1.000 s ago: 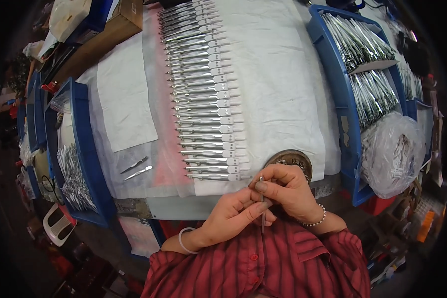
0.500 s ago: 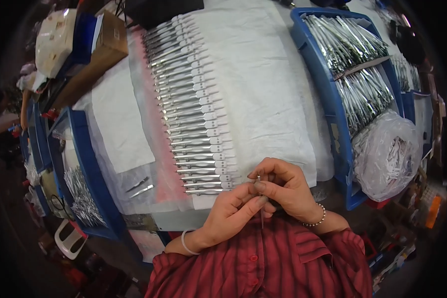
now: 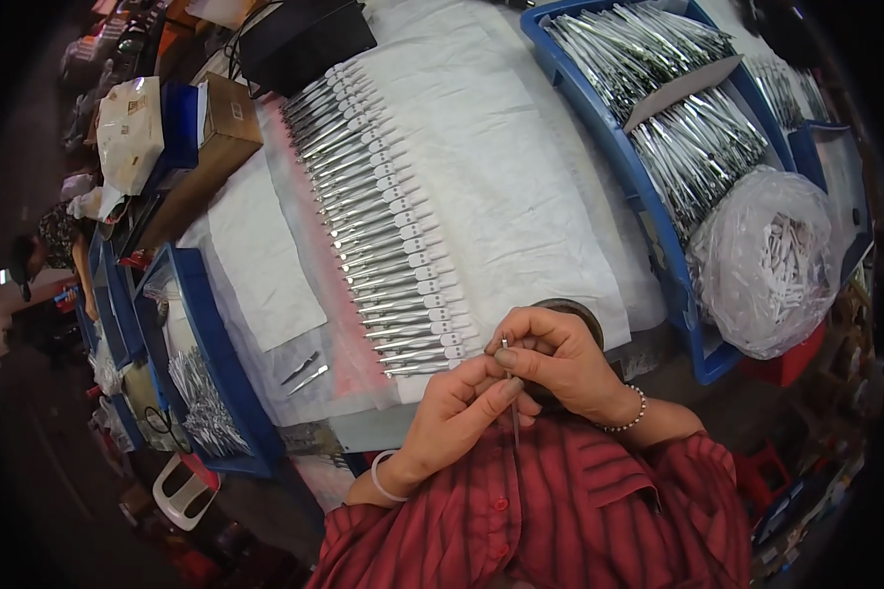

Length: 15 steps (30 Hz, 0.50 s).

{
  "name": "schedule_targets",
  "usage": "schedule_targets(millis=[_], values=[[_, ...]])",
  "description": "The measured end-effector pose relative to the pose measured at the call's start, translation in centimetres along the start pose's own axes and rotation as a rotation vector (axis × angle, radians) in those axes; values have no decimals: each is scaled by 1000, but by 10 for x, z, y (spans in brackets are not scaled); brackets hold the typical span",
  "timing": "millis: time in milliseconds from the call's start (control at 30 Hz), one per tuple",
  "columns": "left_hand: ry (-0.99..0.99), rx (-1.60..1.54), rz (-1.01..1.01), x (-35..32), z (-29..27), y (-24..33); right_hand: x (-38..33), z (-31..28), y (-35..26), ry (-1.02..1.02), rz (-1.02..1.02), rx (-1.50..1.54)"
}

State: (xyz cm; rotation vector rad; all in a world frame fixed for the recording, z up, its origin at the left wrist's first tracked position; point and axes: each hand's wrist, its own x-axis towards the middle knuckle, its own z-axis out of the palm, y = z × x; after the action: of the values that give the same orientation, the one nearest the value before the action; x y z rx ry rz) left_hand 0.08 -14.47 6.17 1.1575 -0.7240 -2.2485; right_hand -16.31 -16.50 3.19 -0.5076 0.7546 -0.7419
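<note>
My left hand (image 3: pixel 462 407) and my right hand (image 3: pixel 565 365) meet at the table's near edge, in front of the red striped shirt. Both are closed, pinching a slim metal strip (image 3: pixel 516 424) whose lower end hangs toward the shirt; its exact kind is unclear. A small bright tip (image 3: pixel 505 345) shows above the right fingertips. Beyond my left hand, a long row of silver metal parts (image 3: pixel 417 288) with flat, holed ends lies side by side on the cloth. Partly under my right hand is a dark round object (image 3: pixel 589 316).
On the right stands a blue crate (image 3: pixel 661 250) of thin metal strips, with a clear plastic bag (image 3: pixel 742 304) of small pieces. Another blue crate (image 3: pixel 238 383) is at left, near two loose metal pieces (image 3: pixel 307 380). A black box (image 3: pixel 309 44) and cardboard box (image 3: pixel 231 123) stand at the back.
The whole view has shifted and turned a little, bringing the dark round object and a person at far left into sight. My hands keep nearly the same pinch on the strip.
</note>
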Motion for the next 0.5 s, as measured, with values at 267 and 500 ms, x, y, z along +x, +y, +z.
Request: schedule_targets(millis=[267, 500], values=[[-10, -1, -24, -2, 5, -11, -12, -6, 9, -16, -18, 28], [-14, -13, -39, -1, 7, -19, -19, -10, 12, 13, 10, 40]])
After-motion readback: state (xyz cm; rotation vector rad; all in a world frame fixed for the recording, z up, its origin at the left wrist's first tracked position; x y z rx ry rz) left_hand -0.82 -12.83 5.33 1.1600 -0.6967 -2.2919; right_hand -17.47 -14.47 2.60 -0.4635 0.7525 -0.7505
